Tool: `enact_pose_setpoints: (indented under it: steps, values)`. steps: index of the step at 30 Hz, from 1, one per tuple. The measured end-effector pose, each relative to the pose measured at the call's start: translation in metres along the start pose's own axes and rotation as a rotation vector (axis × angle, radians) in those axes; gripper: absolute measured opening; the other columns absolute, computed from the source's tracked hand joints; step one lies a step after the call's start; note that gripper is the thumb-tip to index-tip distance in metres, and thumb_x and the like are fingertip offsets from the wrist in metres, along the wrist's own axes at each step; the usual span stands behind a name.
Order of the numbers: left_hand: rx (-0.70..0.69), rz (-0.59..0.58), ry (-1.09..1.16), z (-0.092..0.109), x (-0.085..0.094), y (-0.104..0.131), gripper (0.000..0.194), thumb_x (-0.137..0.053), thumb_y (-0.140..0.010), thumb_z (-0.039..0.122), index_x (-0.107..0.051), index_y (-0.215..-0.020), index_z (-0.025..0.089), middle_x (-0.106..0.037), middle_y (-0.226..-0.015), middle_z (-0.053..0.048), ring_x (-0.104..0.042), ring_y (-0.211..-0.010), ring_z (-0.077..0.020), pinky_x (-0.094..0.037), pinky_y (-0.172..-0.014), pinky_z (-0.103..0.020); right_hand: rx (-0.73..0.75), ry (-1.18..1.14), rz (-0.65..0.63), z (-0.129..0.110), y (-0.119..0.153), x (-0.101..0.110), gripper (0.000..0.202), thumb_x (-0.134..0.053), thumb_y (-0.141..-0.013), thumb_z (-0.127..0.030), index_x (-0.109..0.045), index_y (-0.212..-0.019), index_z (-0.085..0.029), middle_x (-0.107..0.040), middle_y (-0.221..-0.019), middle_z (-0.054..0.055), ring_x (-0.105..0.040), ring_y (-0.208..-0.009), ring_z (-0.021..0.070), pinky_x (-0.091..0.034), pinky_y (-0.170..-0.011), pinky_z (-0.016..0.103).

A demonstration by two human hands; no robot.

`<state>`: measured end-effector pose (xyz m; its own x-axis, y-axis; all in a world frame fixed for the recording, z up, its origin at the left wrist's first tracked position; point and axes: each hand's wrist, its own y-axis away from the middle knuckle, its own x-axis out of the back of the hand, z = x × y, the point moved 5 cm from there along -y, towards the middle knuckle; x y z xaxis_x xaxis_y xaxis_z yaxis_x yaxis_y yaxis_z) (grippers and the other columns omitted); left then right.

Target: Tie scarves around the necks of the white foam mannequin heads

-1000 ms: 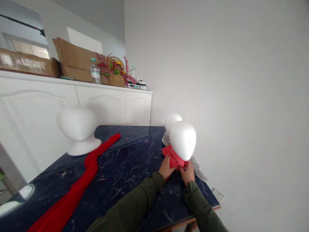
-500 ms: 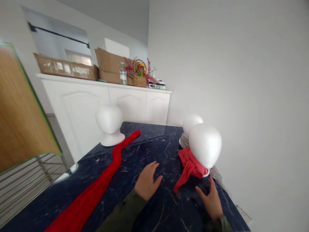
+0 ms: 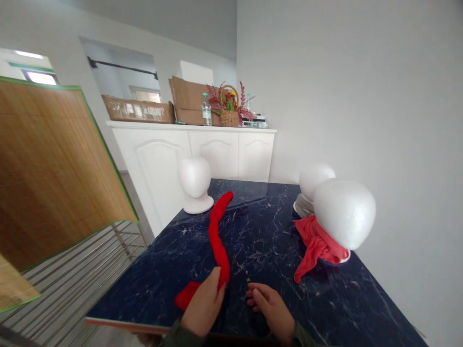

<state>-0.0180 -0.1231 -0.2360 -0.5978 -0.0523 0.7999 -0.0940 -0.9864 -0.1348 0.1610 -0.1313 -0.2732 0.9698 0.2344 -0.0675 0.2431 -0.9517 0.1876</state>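
Note:
My left hand point(image 3: 203, 304) lies over the near end of a long red scarf point(image 3: 217, 234), fingers closed around it where it folds back. The scarf stretches across the dark blue marble table point(image 3: 267, 236) toward a bare white foam head point(image 3: 195, 177) at the far left. My right hand point(image 3: 272, 306) rests on the table beside it, fingers loosely curled and holding nothing. At the right, a white foam head point(image 3: 345, 212) wears a knotted pink-red scarf point(image 3: 316, 244) around its neck. Another foam head point(image 3: 316, 177) stands just behind it.
A bamboo screen point(image 3: 54, 168) leans over a wire rack point(image 3: 79, 277) at the left. Behind the table, a white cabinet point(image 3: 202, 149) carries cardboard boxes point(image 3: 188, 101), a water bottle point(image 3: 206, 110) and a flower basket point(image 3: 230, 112). A plain white wall runs along the right.
Both hands left the pink-red scarf on the right foam head and moved back toward me and left. My left hand took hold of the long red scarf. The view swung left.

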Motion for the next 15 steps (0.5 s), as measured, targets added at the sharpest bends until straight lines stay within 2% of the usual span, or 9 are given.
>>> enact_pose_setpoints:
  steps: [1, 3, 4, 5, 6, 7, 10, 12, 15]
  values:
    - [-0.078, -0.051, 0.075, 0.014, -0.01, 0.008, 0.037, -0.038, -0.082, 0.031, -0.05, -0.117, 0.023, -0.058, -0.117, -0.012, -0.054, -0.109, -0.0264, -0.042, -0.093, -0.038, -0.101, -0.134, -0.145, -0.003, -0.003, -0.02, 0.065, -0.046, -0.07, -0.072, -0.064, -0.098, -0.017, -0.067, -0.093, 0.013, -0.064, -0.083, 0.0242, -0.048, -0.076, 0.038]
    - [-0.226, -0.202, 0.186, 0.037, -0.027, 0.027, 0.035, -0.047, -0.078, 0.035, -0.055, -0.111, 0.031, -0.063, -0.109, -0.007, -0.058, -0.102, -0.0271, -0.046, -0.087, -0.037, -0.248, -0.369, -0.428, -0.014, -0.005, -0.053, 0.072, -0.036, -0.072, -0.075, -0.065, -0.094, -0.013, -0.067, -0.092, 0.015, -0.064, -0.084, 0.0244, -0.047, -0.077, 0.038]
    - [-0.287, -0.274, 0.223, 0.046, -0.031, 0.036, 0.032, -0.05, -0.076, 0.037, -0.058, -0.107, 0.034, -0.066, -0.1, -0.006, -0.061, -0.096, -0.0267, -0.049, -0.082, -0.036, -0.274, -0.445, -0.5, -0.021, -0.007, -0.061, 0.071, -0.036, -0.073, -0.074, -0.065, -0.091, -0.013, -0.066, -0.092, 0.015, -0.064, -0.087, 0.0238, -0.046, -0.079, 0.037]
    - [-0.33, -0.325, 0.245, 0.051, -0.032, 0.043, 0.028, -0.054, -0.074, 0.039, -0.06, -0.102, 0.036, -0.067, -0.093, -0.005, -0.062, -0.09, -0.0263, -0.05, -0.078, -0.035, -0.267, -0.481, -0.488, -0.025, -0.012, -0.063, 0.066, -0.041, -0.073, -0.072, -0.065, -0.087, -0.013, -0.066, -0.093, 0.014, -0.063, -0.088, 0.0228, -0.046, -0.08, 0.036]
    - [-0.352, -0.348, 0.255, 0.052, -0.028, 0.046, 0.026, -0.056, -0.073, 0.04, -0.062, -0.098, 0.037, -0.068, -0.088, -0.004, -0.062, -0.087, -0.0258, -0.05, -0.075, -0.035, -0.237, -0.48, -0.394, -0.027, -0.018, -0.058, 0.059, -0.047, -0.072, -0.069, -0.065, -0.082, -0.014, -0.066, -0.093, 0.013, -0.063, -0.088, 0.0218, -0.046, -0.079, 0.035]
    - [-0.362, -0.356, 0.257, 0.049, -0.021, 0.046, 0.025, -0.058, -0.072, 0.04, -0.063, -0.096, 0.037, -0.068, -0.088, -0.003, -0.062, -0.088, -0.0254, -0.049, -0.076, -0.034, -0.189, -0.445, -0.243, -0.027, -0.025, -0.046, 0.053, -0.051, -0.071, -0.066, -0.063, -0.077, -0.016, -0.066, -0.091, 0.011, -0.063, -0.087, 0.0212, -0.047, -0.078, 0.034]
    - [-0.341, -0.297, 0.251, 0.019, 0.015, 0.02, 0.026, -0.054, -0.076, 0.039, -0.063, -0.099, 0.031, -0.066, -0.097, -0.003, -0.06, -0.092, -0.0232, -0.046, -0.084, -0.034, 0.06, -0.167, 0.296, -0.022, -0.032, 0.015, 0.045, -0.048, -0.074, -0.063, -0.06, -0.068, -0.02, -0.066, -0.089, 0.008, -0.061, -0.089, 0.0229, -0.047, -0.082, 0.037]
    - [-0.248, -0.153, 0.23, -0.018, 0.044, -0.019, 0.028, -0.048, -0.08, 0.038, -0.061, -0.101, 0.025, -0.065, -0.1, -0.004, -0.059, -0.094, -0.0216, -0.044, -0.088, -0.034, 0.252, 0.098, 0.56, -0.019, -0.025, 0.06, 0.043, -0.044, -0.076, -0.061, -0.062, -0.072, -0.022, -0.064, -0.097, 0.008, -0.057, -0.1, 0.0252, -0.041, -0.094, 0.039]
    - [-0.015, 0.13, 0.142, -0.084, 0.086, -0.093, 0.039, -0.051, -0.076, 0.039, -0.056, -0.108, 0.016, -0.063, -0.106, -0.008, -0.059, -0.097, -0.0226, -0.045, -0.088, -0.034, 0.471, 0.488, 0.76, -0.014, -0.008, 0.108, 0.044, -0.043, -0.078, -0.055, -0.064, -0.093, -0.02, -0.057, -0.117, 0.009, -0.043, -0.12, 0.0282, -0.023, -0.108, 0.045]
